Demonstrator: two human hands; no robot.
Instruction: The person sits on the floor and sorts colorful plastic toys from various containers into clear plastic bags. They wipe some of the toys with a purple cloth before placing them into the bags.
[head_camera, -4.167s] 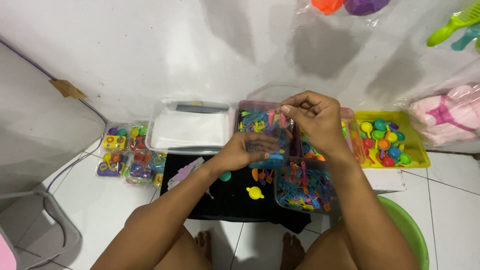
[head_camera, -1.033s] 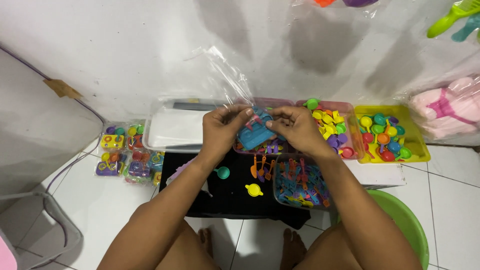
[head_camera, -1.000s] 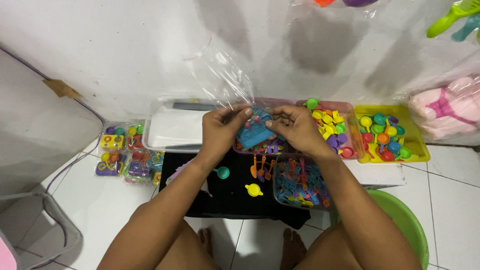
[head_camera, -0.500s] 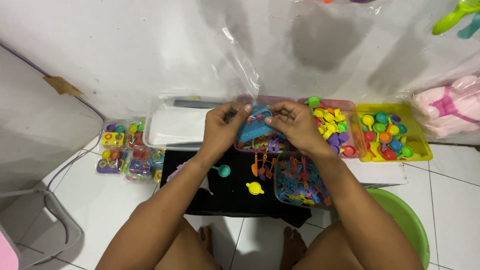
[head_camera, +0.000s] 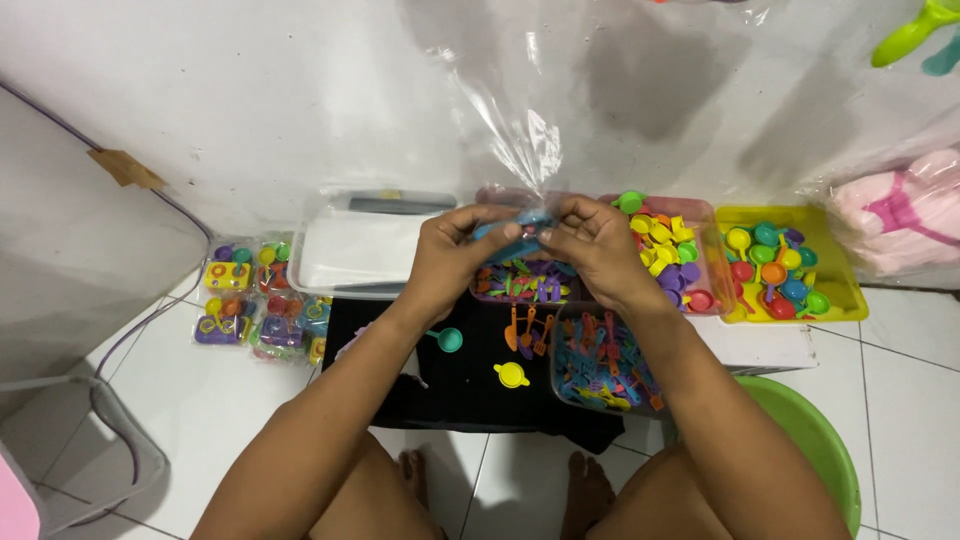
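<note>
My left hand and my right hand meet in front of me, both pinching a clear plastic bag whose loose top rises toward the wall. Inside the bag's bottom, between my fingertips, is a small blue plastic toy. Below my hands lies a black cloth with a green toy spoon, a yellow toy pot and orange toy spatulas on it.
Clear and yellow trays of coloured toy cookware line the wall at right. A lidded clear box stands at left, packed toy sets beside it. A green basin sits by my right knee, a tub of utensils near it.
Earlier I held a filled bag higher with my right hand. Over the last second both hands stayed together on the blue toy in the bag, rising slightly toward the wall.
</note>
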